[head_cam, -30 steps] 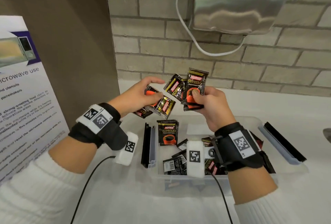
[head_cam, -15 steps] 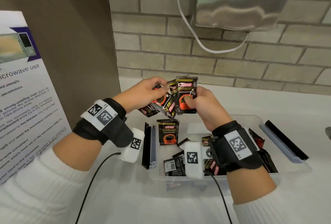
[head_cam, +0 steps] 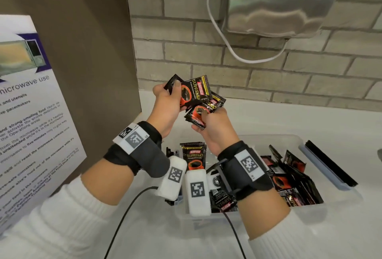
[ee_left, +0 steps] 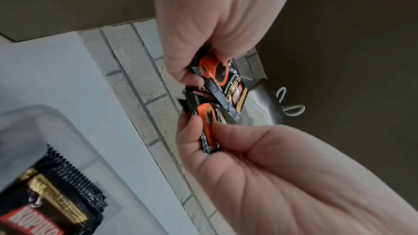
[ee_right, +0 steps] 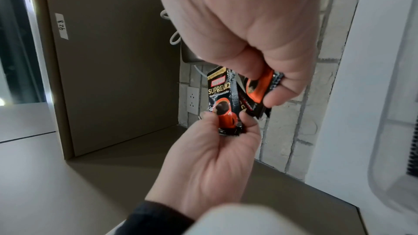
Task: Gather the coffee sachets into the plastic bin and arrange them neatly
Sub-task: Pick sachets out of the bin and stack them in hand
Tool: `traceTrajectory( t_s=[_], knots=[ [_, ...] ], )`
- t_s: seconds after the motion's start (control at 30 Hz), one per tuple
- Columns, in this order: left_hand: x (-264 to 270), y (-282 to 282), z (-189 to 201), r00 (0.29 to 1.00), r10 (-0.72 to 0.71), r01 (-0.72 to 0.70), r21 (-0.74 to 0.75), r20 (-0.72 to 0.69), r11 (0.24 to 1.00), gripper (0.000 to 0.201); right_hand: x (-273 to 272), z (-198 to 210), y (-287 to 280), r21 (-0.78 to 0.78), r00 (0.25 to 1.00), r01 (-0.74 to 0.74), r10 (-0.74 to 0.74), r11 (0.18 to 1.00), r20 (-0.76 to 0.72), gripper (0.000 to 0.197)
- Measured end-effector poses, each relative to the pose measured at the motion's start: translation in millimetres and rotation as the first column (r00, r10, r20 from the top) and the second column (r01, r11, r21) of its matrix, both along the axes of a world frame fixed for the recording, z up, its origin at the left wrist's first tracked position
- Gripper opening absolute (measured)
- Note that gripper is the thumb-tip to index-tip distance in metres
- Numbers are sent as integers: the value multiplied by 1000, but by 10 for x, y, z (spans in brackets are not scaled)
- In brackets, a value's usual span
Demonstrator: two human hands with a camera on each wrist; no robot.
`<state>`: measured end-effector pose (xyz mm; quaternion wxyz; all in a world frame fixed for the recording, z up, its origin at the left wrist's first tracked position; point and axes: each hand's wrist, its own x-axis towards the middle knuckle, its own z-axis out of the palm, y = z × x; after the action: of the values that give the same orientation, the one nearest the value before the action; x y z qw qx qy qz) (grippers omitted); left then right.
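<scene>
Over the near left end of the clear plastic bin [head_cam: 300, 141], both hands hold black Kopiko Supremo coffee sachets. My left hand [head_cam: 173, 93] pinches two sachets [head_cam: 195, 91] upright, thumb on the front. My right hand [head_cam: 203, 118] grips a small stack of sachets [head_cam: 206, 109] just below and right of them, the two bundles overlapping. In the right wrist view, the right hand [ee_right: 269, 87] is above and the left hand [ee_right: 226, 121] below. One sachet [head_cam: 193, 157] stands in the bin's left end, and several lie jumbled at its right end [head_cam: 289, 184].
The bin sits on a white counter [head_cam: 289, 118] against a brick wall. A black and blue strip [head_cam: 328, 165] lies right of the bin. A microwave notice board [head_cam: 31, 114] leans at the left. A steel box [head_cam: 279, 0] with a white cable [head_cam: 217, 31] hangs overhead.
The fanned sachets were drawn together between both hands, then the left hand rose and turned with two of them while the right hand kept the rest lower down.
</scene>
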<state>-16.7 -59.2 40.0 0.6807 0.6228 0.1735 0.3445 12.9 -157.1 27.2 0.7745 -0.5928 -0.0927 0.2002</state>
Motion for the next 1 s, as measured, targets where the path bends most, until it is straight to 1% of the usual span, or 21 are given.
traceTrajectory(
  t_s=[0.03,0.1,0.17,0.2,0.27,0.33,0.4,0.47,0.53,0.6,0.7,0.8,0.87,0.9,0.93,0.97,1.0],
  knots=[
    [-4,-5,-6,999,32,-32,29,4,999,25,-6,9,4,26,1000,-1,1,1000,-4,33],
    [-8,-16,-5,997,73,-73,69,5,995,30,-3,23,1,97,1000,-21,22,995,-16,40],
    [-14,-32,9,997,80,-80,87,2,993,37,-7,29,-13,183,998,-44,50,982,-33,47],
    [-13,-42,11,997,71,-71,90,7,993,37,-14,30,-19,201,998,-56,61,978,-16,45],
    [-15,-64,13,1000,25,-26,98,15,995,33,-27,26,-21,166,998,-54,49,985,32,43],
    [-14,-92,11,999,-41,40,82,16,996,33,16,-15,-8,109,998,20,-26,994,56,49],
    [-11,-116,5,993,-112,113,-26,39,993,40,73,-60,-12,75,989,114,-120,991,91,44],
    [-8,-106,-9,979,-184,196,-156,90,968,44,111,-86,-34,73,977,172,-179,982,114,38],
    [-5,-66,-43,967,-221,244,-207,128,947,44,138,-99,-52,67,968,202,-209,977,139,34],
    [9,-2,-86,967,-207,237,-236,147,942,43,163,-107,-59,58,965,214,-221,975,144,32],
    [34,111,-133,976,-153,187,-240,153,953,43,209,-149,-78,24,960,226,-227,974,164,30],
    [11,222,-125,972,-83,134,-231,221,964,38,258,-214,-103,-18,963,226,-221,974,156,29],
    [-39,264,-106,962,-78,129,-183,261,975,28,282,-255,-91,-52,969,204,-194,978,156,31],
    [-59,262,-94,957,-90,131,-134,274,982,19,291,-266,-79,-75,971,186,-172,980,163,33],
    [-75,258,-88,958,-97,117,-59,270,991,10,295,-271,-61,-93,974,164,-147,982,172,36],
    [-90,256,-86,964,-87,79,43,251,996,10,297,-270,-42,-103,977,139,-119,985,179,37],
    [-98,257,-91,970,-78,41,165,229,985,16,304,-271,-20,-108,979,111,-90,988,181,36]
  ],
)
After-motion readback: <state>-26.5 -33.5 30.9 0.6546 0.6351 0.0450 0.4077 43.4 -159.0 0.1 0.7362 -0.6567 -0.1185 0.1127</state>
